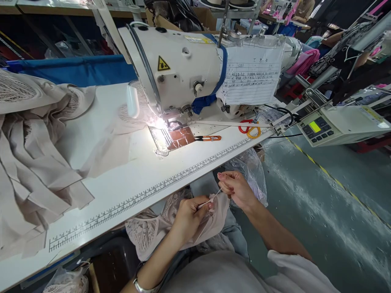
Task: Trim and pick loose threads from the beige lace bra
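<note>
Left hand: thumb and fingers pinched on the beige lace piece, with the strand running through the grip.
Right hand: fingertips pressed together on the thin pale strand, up and right of left hand.
Beige lace piece: over the lap, under and around left hand, off the table edge.
Strand: looks taut between hands, joined to or passing through the piece; which one, can't tell.
Progress: my read, mid-step on this one piece. Strand not free of it, both hands occupied.
Remaining: fabric pile on table, far left of left hand, neither hand on it. Sewn or unsewn, can't tell.
Machine: sewing machine beyond both hands, lamp lit. Pale fabric beside the needle; glare hides whether it's under the foot.
Cutters: orange snips and red-yellow scissors on table, beyond right hand, neither held.
Bag, right: clear plastic bag just beside right hand, below table edge; something pale inside, unclear what.
Bag, left: clear bag, well left of left hand and lower; lacy beige material inside.
Box: brown box, left of left forearm; contents hidden.
</note>
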`<action>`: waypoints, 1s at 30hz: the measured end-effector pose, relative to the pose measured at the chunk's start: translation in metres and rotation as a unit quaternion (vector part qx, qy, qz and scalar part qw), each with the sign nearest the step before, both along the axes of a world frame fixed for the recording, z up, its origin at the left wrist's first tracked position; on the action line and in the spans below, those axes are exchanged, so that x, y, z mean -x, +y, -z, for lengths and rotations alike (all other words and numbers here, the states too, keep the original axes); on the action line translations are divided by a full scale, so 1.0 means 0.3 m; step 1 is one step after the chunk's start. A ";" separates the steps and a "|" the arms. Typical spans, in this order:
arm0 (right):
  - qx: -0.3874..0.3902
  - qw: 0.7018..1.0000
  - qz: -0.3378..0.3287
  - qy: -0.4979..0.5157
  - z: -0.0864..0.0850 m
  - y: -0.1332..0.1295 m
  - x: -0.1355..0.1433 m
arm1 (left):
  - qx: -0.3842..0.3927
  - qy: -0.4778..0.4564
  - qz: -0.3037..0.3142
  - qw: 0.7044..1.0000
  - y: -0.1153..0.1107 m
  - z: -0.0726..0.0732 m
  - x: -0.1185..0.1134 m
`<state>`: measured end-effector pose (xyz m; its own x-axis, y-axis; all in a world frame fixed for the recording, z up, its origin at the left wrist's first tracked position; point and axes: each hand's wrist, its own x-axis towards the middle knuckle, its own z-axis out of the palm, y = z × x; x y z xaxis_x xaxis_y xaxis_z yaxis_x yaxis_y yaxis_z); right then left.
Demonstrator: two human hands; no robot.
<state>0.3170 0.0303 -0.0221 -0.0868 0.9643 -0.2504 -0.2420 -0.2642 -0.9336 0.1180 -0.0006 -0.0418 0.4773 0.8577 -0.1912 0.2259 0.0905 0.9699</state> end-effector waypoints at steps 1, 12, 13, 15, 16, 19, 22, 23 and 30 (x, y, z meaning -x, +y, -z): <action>-0.013 0.999 0.041 0.004 -0.004 0.016 -0.036 | 0.013 -0.005 0.002 1.000 -0.004 0.004 0.011; -0.225 0.917 -0.122 -0.307 0.005 -0.069 -0.004 | 0.020 0.028 -0.059 0.998 -0.017 0.032 0.035; -0.252 0.901 -0.144 -0.322 0.016 -0.087 0.025 | 0.019 0.028 -0.057 0.998 -0.014 0.031 0.033; -0.291 0.879 -0.166 -0.339 0.039 -0.108 0.060 | 0.015 0.023 -0.053 0.998 -0.011 0.030 0.032; -0.306 0.873 -0.164 -0.342 0.050 -0.111 0.066 | 0.016 0.021 -0.051 0.998 -0.011 0.031 0.033; -0.326 0.873 -0.121 -0.342 0.069 -0.095 0.058 | 0.032 0.021 -0.049 0.998 -0.014 0.035 0.039; -0.316 0.896 -0.091 -0.299 0.065 -0.066 0.044 | 0.038 0.024 -0.044 0.998 -0.020 0.042 0.042; -0.299 0.912 -0.093 -0.263 0.062 -0.058 0.044 | 0.033 0.026 -0.043 0.998 -0.022 0.044 0.042; -0.155 0.960 -0.233 -0.003 0.068 -0.083 0.103 | 0.008 -0.007 0.000 1.000 -0.019 0.053 0.032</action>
